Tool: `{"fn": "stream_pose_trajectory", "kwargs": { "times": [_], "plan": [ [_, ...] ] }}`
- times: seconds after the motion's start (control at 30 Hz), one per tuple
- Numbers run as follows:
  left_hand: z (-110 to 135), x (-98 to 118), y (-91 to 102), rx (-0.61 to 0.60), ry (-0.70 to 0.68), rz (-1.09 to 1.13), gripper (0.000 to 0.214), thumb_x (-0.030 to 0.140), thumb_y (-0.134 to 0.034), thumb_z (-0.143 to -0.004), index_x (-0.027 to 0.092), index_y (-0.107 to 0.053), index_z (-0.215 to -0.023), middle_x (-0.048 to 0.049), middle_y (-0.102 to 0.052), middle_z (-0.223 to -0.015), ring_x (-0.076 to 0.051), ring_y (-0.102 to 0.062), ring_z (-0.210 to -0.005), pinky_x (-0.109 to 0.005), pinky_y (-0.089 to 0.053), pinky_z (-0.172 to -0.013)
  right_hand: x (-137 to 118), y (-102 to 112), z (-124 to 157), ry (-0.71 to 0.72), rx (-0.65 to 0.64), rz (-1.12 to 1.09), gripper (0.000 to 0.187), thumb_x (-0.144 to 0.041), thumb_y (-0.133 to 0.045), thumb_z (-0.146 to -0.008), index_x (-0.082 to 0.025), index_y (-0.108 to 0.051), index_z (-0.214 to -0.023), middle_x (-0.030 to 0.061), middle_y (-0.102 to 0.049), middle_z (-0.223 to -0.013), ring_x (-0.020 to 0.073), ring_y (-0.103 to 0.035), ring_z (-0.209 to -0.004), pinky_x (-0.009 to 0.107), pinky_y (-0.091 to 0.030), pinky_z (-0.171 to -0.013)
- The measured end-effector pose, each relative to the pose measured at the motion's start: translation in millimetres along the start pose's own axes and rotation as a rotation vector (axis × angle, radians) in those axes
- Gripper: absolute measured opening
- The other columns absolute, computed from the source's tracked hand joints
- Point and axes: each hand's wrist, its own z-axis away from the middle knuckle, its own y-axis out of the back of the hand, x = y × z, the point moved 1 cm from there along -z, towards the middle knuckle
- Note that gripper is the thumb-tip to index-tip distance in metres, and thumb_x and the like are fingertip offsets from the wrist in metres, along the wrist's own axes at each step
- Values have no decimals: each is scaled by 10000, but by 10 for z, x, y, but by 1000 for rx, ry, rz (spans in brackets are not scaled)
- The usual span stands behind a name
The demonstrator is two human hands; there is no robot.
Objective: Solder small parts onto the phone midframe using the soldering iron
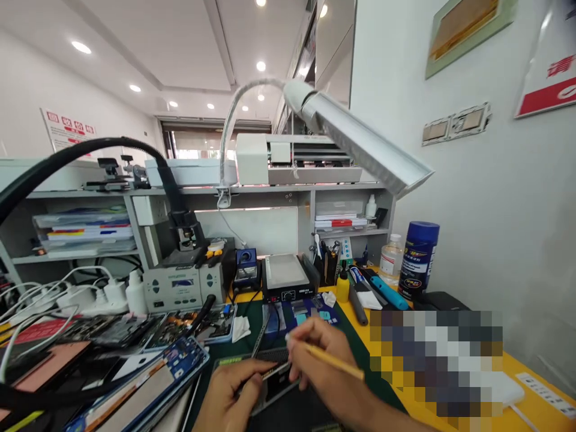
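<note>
Low in the middle, my left hand (237, 389) is closed on the left end of a phone (278, 384), which I hold tilted on its long edge above the dark mat. Between the fingers of my right hand (321, 354) sits a slim yellow stick-like tool (337, 362), its handle pointing down to the right. My right fingers meet at the phone's right end and hide the tool's tip, so its kind does not show. Beneath the hands lies a dark green work mat (375, 384) on the yellow bench.
Opened phones and parts (135, 384) crowd the left side. Behind them stands a grey control station (180, 285). A flat heating plate (287, 275), yellow bottle (342, 285) and blue spray can (418, 258) line the back. A lamp (364, 135) hangs overhead. A blurred patch covers the right.
</note>
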Motion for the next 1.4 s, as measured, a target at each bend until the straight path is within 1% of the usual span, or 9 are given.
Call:
{"fn": "stream_pose_trajectory", "kwargs": {
  "times": [0.2, 0.57, 0.67, 0.87, 0.97, 1.03, 1.17, 1.27, 1.4],
  "plan": [
    [-15, 33, -18, -102, 129, 81, 419, 370, -474, -982, 202, -852, -1053, -34, -823, -874, -229, -736, -817, -279, -530, -753, -182, 149, -181, -238, 41, -133, 353, -430, -726, -889, -127, -667, -1062, -7, -683, -598, 110, -595, -425, 215, -539, -425],
    [-56, 1, -38, -157, 221, 244, 447, 354, -455, -938, 168, -854, -1015, -52, -803, -878, -248, -691, -836, -294, -450, -743, -353, 307, -235, -205, -84, -67, 427, -557, -736, -881, -135, -676, -913, 28, -691, -724, 144, -658, -571, 218, -533, -429],
    [-64, 5, -35, -152, 233, 270, 446, 348, -451, -937, 163, -853, -999, -54, -800, -880, -251, -693, -854, -297, -456, -761, -411, 391, -254, -231, -151, -53, 487, -478, -766, -882, -126, -660, -1200, -6, -660, -687, 142, -629, -526, 215, -497, -390],
    [-55, -15, -38, -141, 265, 288, 447, 365, -457, -928, 151, -849, -958, -64, -802, -881, -264, -693, -856, -307, -454, -751, -487, 542, -270, -175, -120, -69, 890, -279, -768, -909, -245, -247, -1630, -94, -644, -553, 76, -462, -336, 191, -426, -389],
    [-57, -14, -42, -135, 263, 288, 447, 370, -457, -921, 152, -847, -933, -59, -799, -872, -258, -674, -833, -305, -446, -736, -547, 591, -282, -194, -127, -194, 645, -280, -778, -886, -196, -533, -1476, -37, -702, -601, 120, -592, -402, 222, -492, -424],
    [-65, -7, -44, -134, 258, 291, 452, 373, -456, -919, 153, -850, -938, -56, -799, -871, -255, -665, -828, -305, -446, -740, -592, 601, -287, -223, -173, -273, 433, -430, -693, -920, -142, -706, -1244, 79, -792, -787, 232, -765, -673, 316, -607, -572],
    [-71, 0, -46, -140, 253, 296, 456, 365, -454, -912, 154, -857, -949, -52, -791, -853, -251, -659, -816, -298, -442, -721, -591, 539, -279, -212, -328, -293, 561, -643, -545, -928, -163, -715, -1164, 187, -763, -1224, 372, -728, -1140, 507, -619, -867],
    [-59, -6, -44, -139, 248, 307, 451, 348, -449, -912, 160, -858, -946, -42, -780, -825, -234, -650, -787, -287, -435, -708, -467, 424, -250, -158, -289, -98, 462, -595, -577, -966, -159, -677, -1084, 127, -797, -860, 274, -780, -718, 367, -609, -570],
    [-59, -12, -40, -133, 238, 323, 436, 306, -438, -896, 161, -849, -914, -33, -768, -813, -216, -632, -764, -277, -420, -702, -359, 222, -200, -65, -160, 118, 456, -561, -438, -1060, -162, -635, -957, -5, -629, -621, 114, -541, -422, 234, -418, -428]
  ]
}}
